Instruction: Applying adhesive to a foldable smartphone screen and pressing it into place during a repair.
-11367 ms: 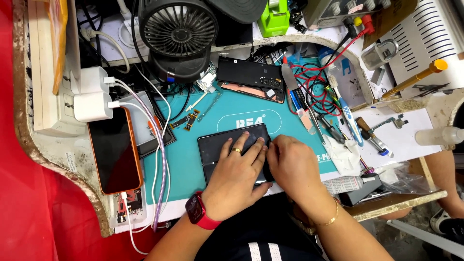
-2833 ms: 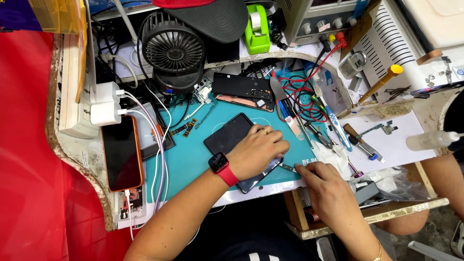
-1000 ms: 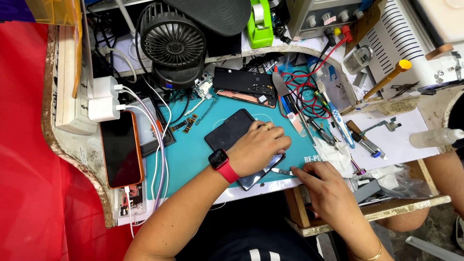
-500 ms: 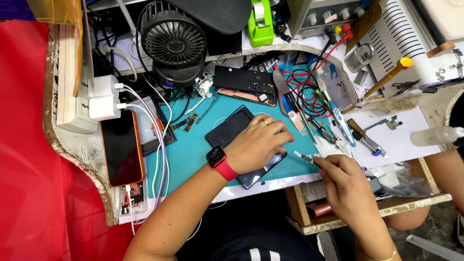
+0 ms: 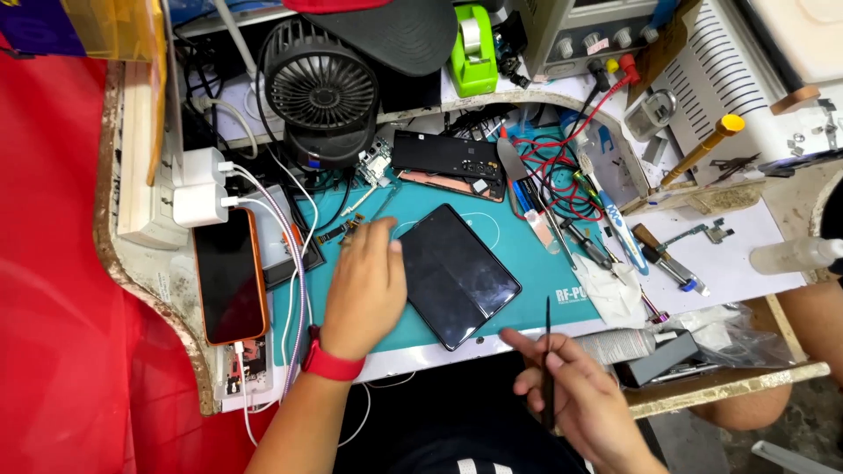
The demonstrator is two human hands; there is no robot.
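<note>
Head view: the black phone [image 5: 457, 274] lies tilted on the teal mat [image 5: 536, 263], near the mat's front edge. The left hand [image 5: 364, 290] rests spread at its left side, thumb touching. The right hand [image 5: 575, 395], off the front edge, pinches black tweezers [image 5: 548, 351].

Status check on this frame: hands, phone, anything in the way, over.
Left hand flat at dark phone's left edge. Right hand pinching black tweezers, clear of phone. Nothing lying on the phone.

A phone repair workshop: teal work mat [image 5: 536, 263], bench power supply [image 5: 584, 31], scattered screwdrivers [image 5: 663, 259].
</note>
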